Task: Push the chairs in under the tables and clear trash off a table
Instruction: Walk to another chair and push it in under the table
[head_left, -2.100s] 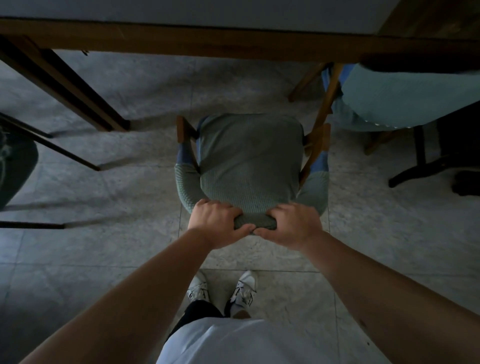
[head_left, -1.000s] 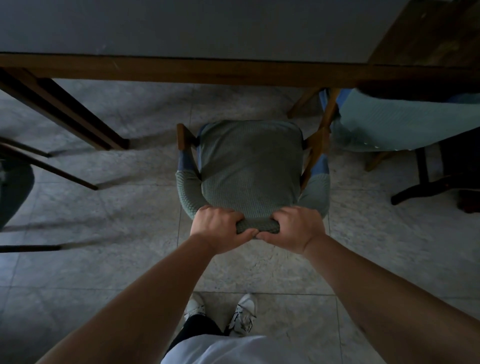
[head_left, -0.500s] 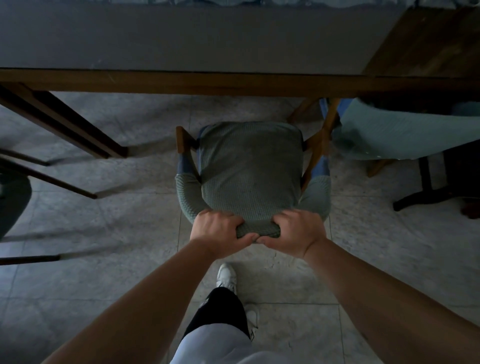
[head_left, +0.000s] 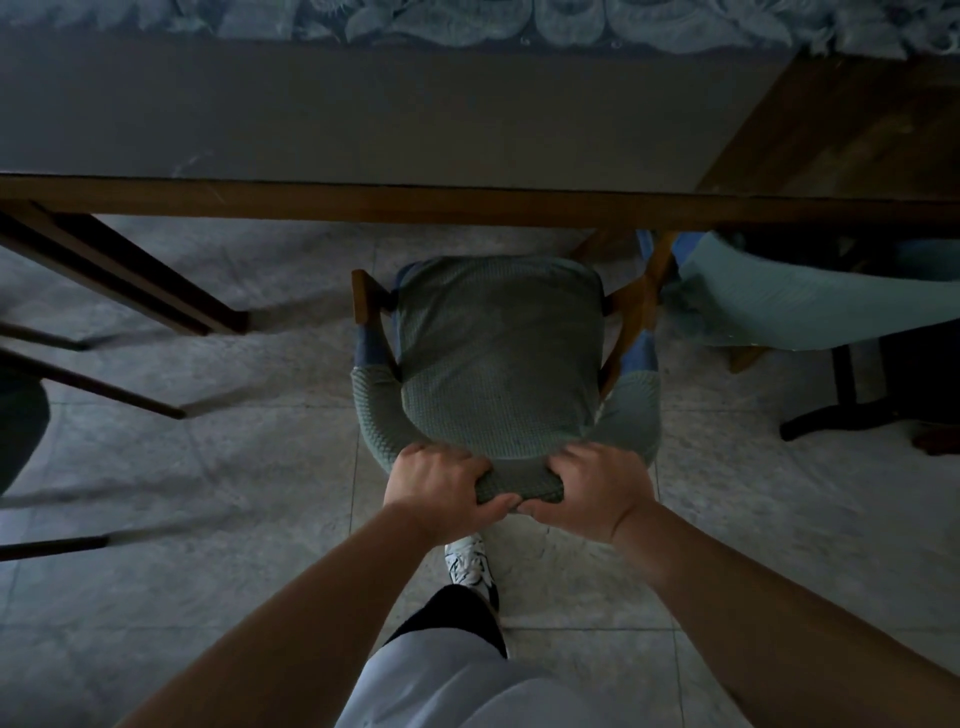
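Note:
A wooden armchair with a green knitted cover (head_left: 498, 358) stands on the tiled floor, facing a wooden-edged table (head_left: 467, 205) with a grey top. The chair's front edge lies just short of the table's near edge. My left hand (head_left: 441, 486) and my right hand (head_left: 597, 491) grip the top of the chair's backrest side by side, fingers curled over it and thumbs underneath. No trash is in view on the table.
A second chair with a light green cover (head_left: 789, 306) sits to the right, partly under the table. A slanted table leg (head_left: 135, 280) stands at left, with dark chair legs (head_left: 93, 384) beyond it. My shoe (head_left: 467, 564) is stepped forward behind the chair.
The chair has slid forward toward the table with both hands still gripping its backrest. I have stepped forward, and more of the tabletop has come into view.

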